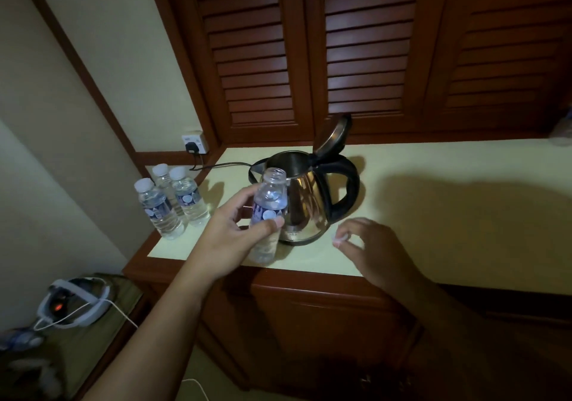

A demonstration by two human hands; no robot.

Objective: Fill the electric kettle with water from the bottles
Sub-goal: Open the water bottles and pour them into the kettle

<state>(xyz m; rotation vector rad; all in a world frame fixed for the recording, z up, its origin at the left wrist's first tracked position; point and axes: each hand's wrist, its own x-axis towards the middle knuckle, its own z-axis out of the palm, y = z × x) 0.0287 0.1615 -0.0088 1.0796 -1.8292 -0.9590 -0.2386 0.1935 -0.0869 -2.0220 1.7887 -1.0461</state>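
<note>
Countertop (433, 165), pale, wood-trimmed, fronts louvred doors (309, 45); kettle (306, 193) stands lid-up.

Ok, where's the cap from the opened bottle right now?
In the head view, the cap is pinched in the right hand, low over the counter just right of the kettle; the left hand holds the open bottle.

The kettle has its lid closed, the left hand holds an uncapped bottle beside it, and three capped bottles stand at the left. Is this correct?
Not quite: the head view shows the kettle with its lid open, tilted up. The rest holds: the left hand holds an uncapped bottle beside it, and three capped bottles stand at the left.
</note>
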